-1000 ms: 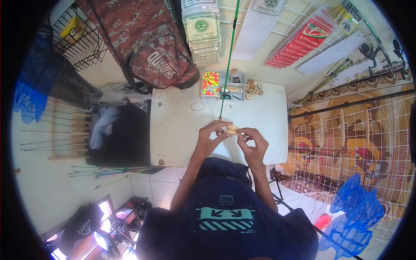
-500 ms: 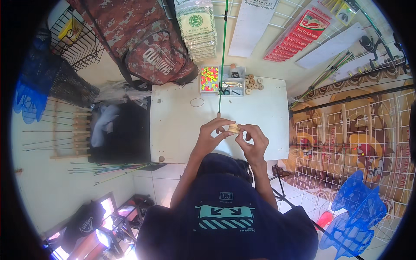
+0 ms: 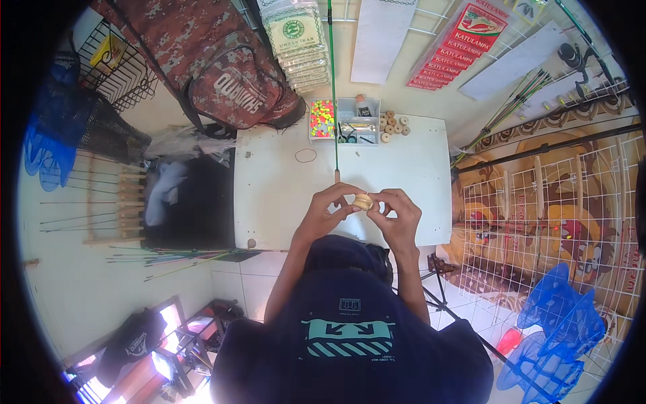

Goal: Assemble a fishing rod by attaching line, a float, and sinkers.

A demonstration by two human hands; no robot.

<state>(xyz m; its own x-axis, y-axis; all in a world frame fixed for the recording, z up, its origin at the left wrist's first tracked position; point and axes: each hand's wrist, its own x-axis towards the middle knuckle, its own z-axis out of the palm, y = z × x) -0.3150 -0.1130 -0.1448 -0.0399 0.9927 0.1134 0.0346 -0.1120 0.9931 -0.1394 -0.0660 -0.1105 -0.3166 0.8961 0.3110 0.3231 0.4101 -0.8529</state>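
Observation:
A small pale wooden spool [image 3: 363, 201] is held above the near part of the white table [image 3: 404, 175]. My left hand [image 3: 326, 209] pinches it from one side between thumb and fingers. From the other side, the fingertips of my right hand [image 3: 400, 217] close on it too. Just beyond my left hand is the tan lower end of a thin green fishing rod [image 3: 333, 87]. Whether that hand touches the rod cannot be made out.
At the table's far side sits a divided tray [image 3: 371, 112] with bright beads [image 3: 323, 118] and small tools. Several wooden rings [image 3: 393, 125] lie beside it, and a thin loop [image 3: 305, 155] lies nearer. A camouflage bag [image 3: 235, 87] overhangs the far left.
The spool has tilted slightly between my fingers, showing more of its grooved side. My right hand has shifted a little. The whole view has moved slightly.

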